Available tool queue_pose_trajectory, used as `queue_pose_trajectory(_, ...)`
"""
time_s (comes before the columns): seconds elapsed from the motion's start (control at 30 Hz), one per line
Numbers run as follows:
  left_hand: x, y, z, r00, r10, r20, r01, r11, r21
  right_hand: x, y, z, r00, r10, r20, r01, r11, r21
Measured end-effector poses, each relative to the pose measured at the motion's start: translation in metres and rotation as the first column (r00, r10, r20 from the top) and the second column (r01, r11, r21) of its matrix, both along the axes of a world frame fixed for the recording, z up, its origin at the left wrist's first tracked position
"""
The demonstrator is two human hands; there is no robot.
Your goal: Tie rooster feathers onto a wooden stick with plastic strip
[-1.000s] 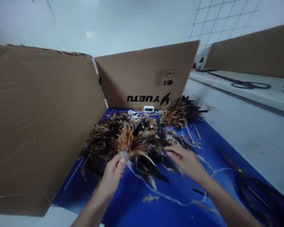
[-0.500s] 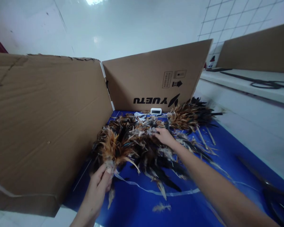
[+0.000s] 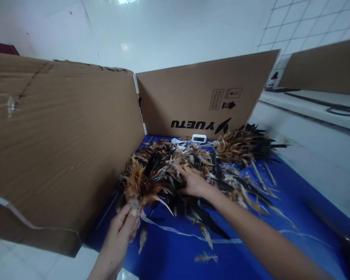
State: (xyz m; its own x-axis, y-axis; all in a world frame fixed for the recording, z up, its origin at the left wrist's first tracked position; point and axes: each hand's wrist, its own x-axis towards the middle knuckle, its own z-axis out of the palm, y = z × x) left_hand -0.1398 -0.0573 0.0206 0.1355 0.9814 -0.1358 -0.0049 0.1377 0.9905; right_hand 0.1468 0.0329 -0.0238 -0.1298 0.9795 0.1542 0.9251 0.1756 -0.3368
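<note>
My left hand [image 3: 124, 227] pinches the pale base of an orange-brown feather bundle [image 3: 138, 179], its tips fanned out away from me. From beside that grip a thin clear strip [image 3: 186, 234] trails right across the blue surface [image 3: 175, 258]. My right hand [image 3: 192, 181] reaches into the loose pile of brown, grey and black feathers [image 3: 204, 155], fingers spread and partly sunk among them. Whether a feather is between those fingers I cannot tell. A single small feather [image 3: 206, 257] lies near the front of the surface.
Cardboard panels stand on the left [image 3: 61, 147] and at the back [image 3: 189, 93]. A small white digital display [image 3: 198, 138] stands by the back panel. A thick dark-tipped feather bunch [image 3: 245, 144] lies at the back right. Dark scissors [image 3: 335, 229], partly in view, lie at the right.
The view has shifted slightly, moving the scene to the right. My right hand has drawn left and nearer over the pile, its fingers spreading. My left hand keeps its hold on the bundle.
</note>
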Motion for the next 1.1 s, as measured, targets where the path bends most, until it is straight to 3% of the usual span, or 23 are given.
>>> queue_pose_trajectory(0.1, -0.012, -0.004, -0.001, 0.999, 0.046, 0.004, -0.046, 0.998, -0.031, -0.010, 0.014, -0.005, 0.999, -0.043, 0.013, 0.043, 0.998, -0.040)
queue_pose_trajectory(0.2, -0.023, -0.007, -0.002, 0.993, 0.122, -0.012, -0.122, 0.990, -0.069, -0.003, 0.031, 0.000, 0.998, -0.060, 0.002, 0.060, 0.998, -0.020)
queue_pose_trajectory(0.47, -0.031, -0.010, 0.001, 0.992, 0.127, 0.025, -0.124, 0.989, -0.079, 0.037, 0.049, 0.037, 0.967, -0.255, -0.016, 0.255, 0.954, 0.158)
queue_pose_trajectory(0.63, -0.036, -0.015, 0.004, 0.982, 0.177, 0.062, -0.174, 0.983, -0.055, 0.022, 0.044, 0.055, 0.930, -0.352, 0.103, 0.304, 0.897, 0.322)
queue_pose_trajectory(0.73, -0.042, -0.019, 0.005, 0.974, 0.221, 0.039, -0.218, 0.973, -0.074, -0.011, 0.045, 0.059, 0.941, -0.253, 0.223, 0.157, 0.913, 0.376)
queue_pose_trajectory(0.87, -0.053, -0.022, 0.004, 0.963, 0.265, 0.055, -0.258, 0.961, -0.099, -0.065, 0.062, 0.049, 0.973, 0.068, 0.222, -0.107, 0.980, 0.165)
queue_pose_trajectory(1.1, -0.073, -0.026, -0.010, 0.938, 0.335, 0.089, -0.322, 0.938, -0.129, -0.132, 0.126, 0.012, 0.963, 0.197, 0.183, -0.189, 0.980, -0.061)
